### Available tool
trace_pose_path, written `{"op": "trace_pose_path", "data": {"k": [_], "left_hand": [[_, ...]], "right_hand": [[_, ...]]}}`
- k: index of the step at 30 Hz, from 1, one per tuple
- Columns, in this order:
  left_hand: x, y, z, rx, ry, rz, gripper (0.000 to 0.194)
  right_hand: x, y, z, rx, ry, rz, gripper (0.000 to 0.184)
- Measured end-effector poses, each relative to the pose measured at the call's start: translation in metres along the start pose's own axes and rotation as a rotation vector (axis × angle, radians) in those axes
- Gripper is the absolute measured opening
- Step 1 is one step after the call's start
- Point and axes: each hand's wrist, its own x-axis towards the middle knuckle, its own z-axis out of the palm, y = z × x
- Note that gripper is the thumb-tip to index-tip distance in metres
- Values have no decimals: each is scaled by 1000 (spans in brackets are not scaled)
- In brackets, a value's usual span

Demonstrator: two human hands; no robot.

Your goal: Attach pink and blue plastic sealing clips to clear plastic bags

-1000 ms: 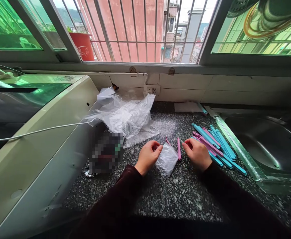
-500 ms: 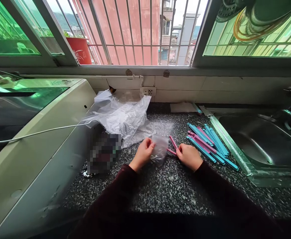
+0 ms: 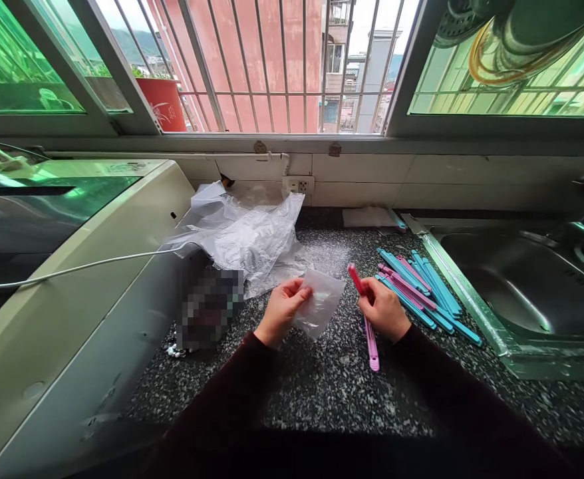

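Observation:
My left hand (image 3: 283, 307) pinches a small clear plastic bag (image 3: 320, 303) by its left edge and holds it just above the speckled dark counter (image 3: 332, 379). My right hand (image 3: 382, 307) is closed on a pink sealing clip (image 3: 366, 326), which is spread open: one arm points up and left, the other hangs down toward me. The clip is a little to the right of the bag and does not touch it. Both sleeves are dark maroon.
A pile of blue and pink clips (image 3: 424, 286) lies right of my right hand. Crumpled clear plastic (image 3: 245, 233) sits behind my left hand. A steel sink (image 3: 531, 286) is at the right, a white appliance (image 3: 62, 266) with a cable at the left, a blurred dark object (image 3: 211, 306) beside it.
My right hand picked the pink clip up off the counter and swung it open. My left hand raised the small bag and turned it flatter toward me.

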Motion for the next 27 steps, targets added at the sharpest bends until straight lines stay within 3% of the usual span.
{"op": "trace_pose_path", "data": {"k": [3,9,13,17,21,27], "left_hand": [[1,1,-3,-33,36,-36,32],[2,3,-4,-71,54,-8,23],[0,3,-1,-120,-2,-48,35],[-3,3,-1,-145,-18,-62,35],[-6,-1,2,-171,-22,-110,34],[-9,-11,12,-207,-35,-139,40]], "right_hand": [[1,2,-3,-41,-8,-49,11],[7,11,-12,-49,-53,32,11],[12,21,-11,278,-95,293,5],[14,24,-4,712,-37,439,30],[9,13,4,783,36,377,39],[-8,-15,12,773,97,220,32]]}}
